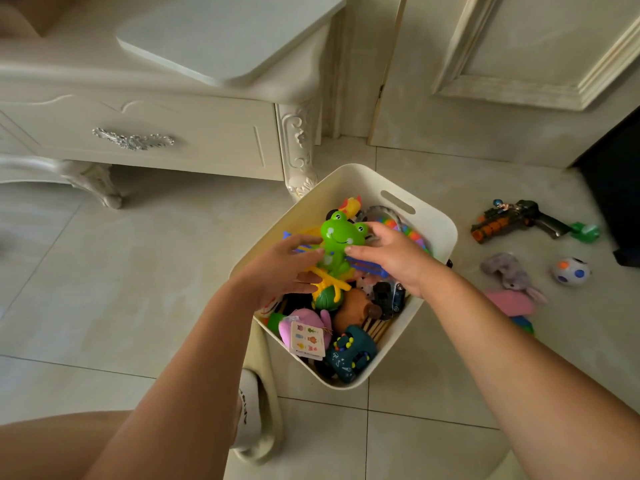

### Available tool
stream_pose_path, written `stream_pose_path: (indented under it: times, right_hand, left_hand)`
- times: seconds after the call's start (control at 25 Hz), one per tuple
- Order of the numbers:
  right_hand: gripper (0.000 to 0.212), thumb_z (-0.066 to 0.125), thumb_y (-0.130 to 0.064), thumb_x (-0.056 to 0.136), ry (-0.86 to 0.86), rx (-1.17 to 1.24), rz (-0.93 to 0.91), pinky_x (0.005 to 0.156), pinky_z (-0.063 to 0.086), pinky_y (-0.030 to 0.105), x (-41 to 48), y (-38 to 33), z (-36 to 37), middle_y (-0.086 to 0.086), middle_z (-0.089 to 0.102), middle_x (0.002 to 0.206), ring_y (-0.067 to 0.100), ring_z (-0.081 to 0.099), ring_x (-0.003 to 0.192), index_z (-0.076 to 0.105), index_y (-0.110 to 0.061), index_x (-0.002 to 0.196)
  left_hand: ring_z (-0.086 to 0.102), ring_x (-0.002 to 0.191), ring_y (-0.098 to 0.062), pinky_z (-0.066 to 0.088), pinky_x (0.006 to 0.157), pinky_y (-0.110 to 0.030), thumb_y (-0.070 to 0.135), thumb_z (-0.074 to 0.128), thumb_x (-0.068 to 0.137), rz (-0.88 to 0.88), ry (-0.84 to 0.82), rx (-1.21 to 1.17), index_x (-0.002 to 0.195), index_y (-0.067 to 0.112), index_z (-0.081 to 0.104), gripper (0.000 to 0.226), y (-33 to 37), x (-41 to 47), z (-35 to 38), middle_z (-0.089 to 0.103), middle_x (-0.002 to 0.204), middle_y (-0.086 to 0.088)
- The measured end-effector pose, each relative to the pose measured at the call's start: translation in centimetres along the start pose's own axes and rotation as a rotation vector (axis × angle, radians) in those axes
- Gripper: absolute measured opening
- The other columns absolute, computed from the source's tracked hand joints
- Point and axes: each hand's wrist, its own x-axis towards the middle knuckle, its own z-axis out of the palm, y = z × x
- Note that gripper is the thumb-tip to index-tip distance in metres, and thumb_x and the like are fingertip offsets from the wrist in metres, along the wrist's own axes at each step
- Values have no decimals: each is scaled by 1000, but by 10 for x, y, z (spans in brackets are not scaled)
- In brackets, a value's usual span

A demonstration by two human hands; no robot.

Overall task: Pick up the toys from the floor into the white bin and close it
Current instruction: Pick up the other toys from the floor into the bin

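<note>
Head view: both hands are working over the white bin (350,177), which is sitting on the floor (138,271) directly beneath them.

- Right hand (393,259) is gripping the green frog (341,239), thumb on its body and fingers curling round behind its head.
- Left hand (285,270) is pressing against the frog's other side with fingers nearly straight and spread.
- The frog is being held between the 2 hands, on top of the pile of toys already filling the bin.

Step in hand, as I judge it: seating the frog in the bin, so the collecting stage is part done.

Lying on the floor, beyond the right hand on its outer side: a toy gun (512,220), a grey plush (507,271), a spotted ball (570,270), a pink piece (510,302). At least 4 items are waiting.

Next move is calling for letting go of the frog low enough that it is not rolling off the heap, then reaching right for the nearest item, the plush. The heap is getting high, so closing may need toys pressed down. I cannot tell where the lid is.
</note>
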Motion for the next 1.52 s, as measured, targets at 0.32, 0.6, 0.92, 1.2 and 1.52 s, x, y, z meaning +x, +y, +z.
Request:
stream_pose_path:
  times: [0.32,0.6,0.92,1.2,1.52]
  right_hand:
    - [47,76,-19,81,-182,-151,-1,82,53,53,-2,-3,16,3,74,98,36,70,89,58,-29,123]
    - [61,72,-28,83,142,-703,-310,92,43,32,12,-12,65,5,48,132,22,51,115,45,-27,138]
    - [61,58,-29,91,60,-1104,-417,100,39,39,6,29,94,2,46,135,23,43,124,33,-26,147]
    - [34,53,-21,89,661,-1087,-322,106,33,46,-3,23,10,7,54,132,31,40,128,59,-21,122]
    - [37,36,-27,94,352,-1274,85,101,32,43,-34,56,-50,5,57,124,21,36,127,64,-15,114]
  left_hand:
    - [56,61,-14,50,67,-29,29,51,93,80,432,556,113,24,66,26,2,2,-25,65,85,-1]
    - [56,66,-15,50,65,-28,21,50,93,127,435,579,114,25,64,26,-3,5,-35,65,111,-1]
    - [62,86,-18,49,78,-28,20,53,91,118,368,873,118,26,67,31,-9,11,-41,67,116,3]
    - [42,122,-26,37,98,-34,26,57,89,343,743,849,118,27,65,30,-17,7,-3,56,124,-2]
    - [-7,150,-19,-9,114,-63,83,41,73,383,31,1359,143,32,38,87,-41,-6,121,12,162,0]
